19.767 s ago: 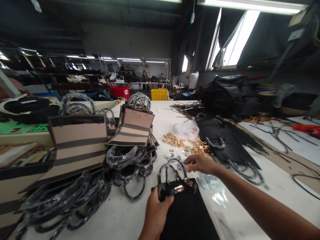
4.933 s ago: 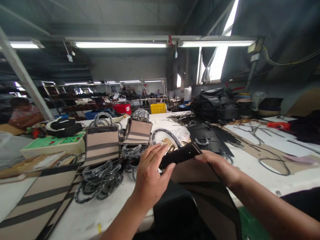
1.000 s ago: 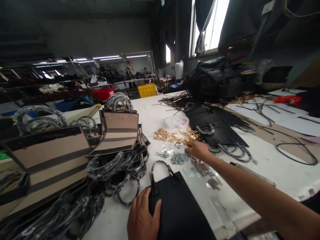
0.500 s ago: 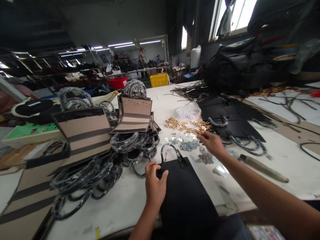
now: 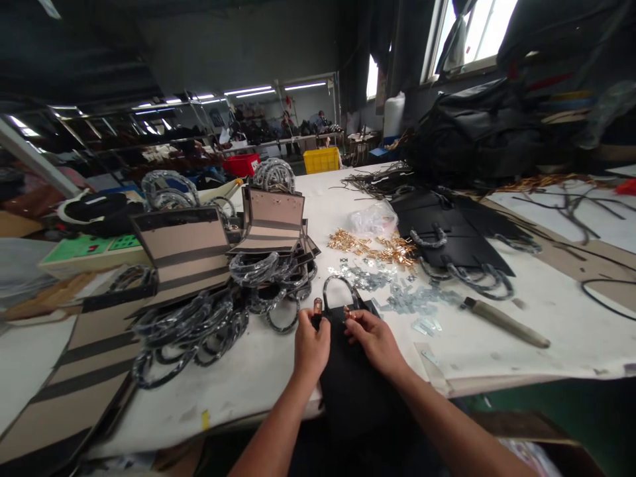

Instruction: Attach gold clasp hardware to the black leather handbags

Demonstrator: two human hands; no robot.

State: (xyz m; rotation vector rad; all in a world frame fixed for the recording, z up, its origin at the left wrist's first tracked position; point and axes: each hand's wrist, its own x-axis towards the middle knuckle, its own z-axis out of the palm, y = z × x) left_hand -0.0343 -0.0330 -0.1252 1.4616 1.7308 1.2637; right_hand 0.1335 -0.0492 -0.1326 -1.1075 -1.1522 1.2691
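A black bag panel (image 5: pixel 348 397) with a plastic-wrapped loop handle (image 5: pixel 338 279) hangs over the table's front edge towards me. My left hand (image 5: pixel 312 341) is closed on its upper left corner, where a small copper-coloured piece (image 5: pixel 317 306) stands up by the fingers. Close beside it, my right hand (image 5: pixel 370 334) pinches a small gold-coloured metal fitting (image 5: pixel 347 313) just over the panel's upper edge. Beyond my hands lie a pile of gold-coloured metal fittings (image 5: pixel 397 250) and scattered flat silver metal plates (image 5: pixel 415 298).
On the left are stacked beige-lined bag panels (image 5: pixel 186 248) with plastic-wrapped handles (image 5: pixel 191 324). A grey-handled tool (image 5: pixel 509 323) rests on the white table (image 5: pixel 497 358) at right. Farther back lie more black panels (image 5: pixel 462 232) and a clear plastic bag (image 5: pixel 372 218).
My right hand has come back from the pile of metal fittings to the panel's upper edge, now with a gold-coloured fitting in its fingers. My left hand stays on the corner.
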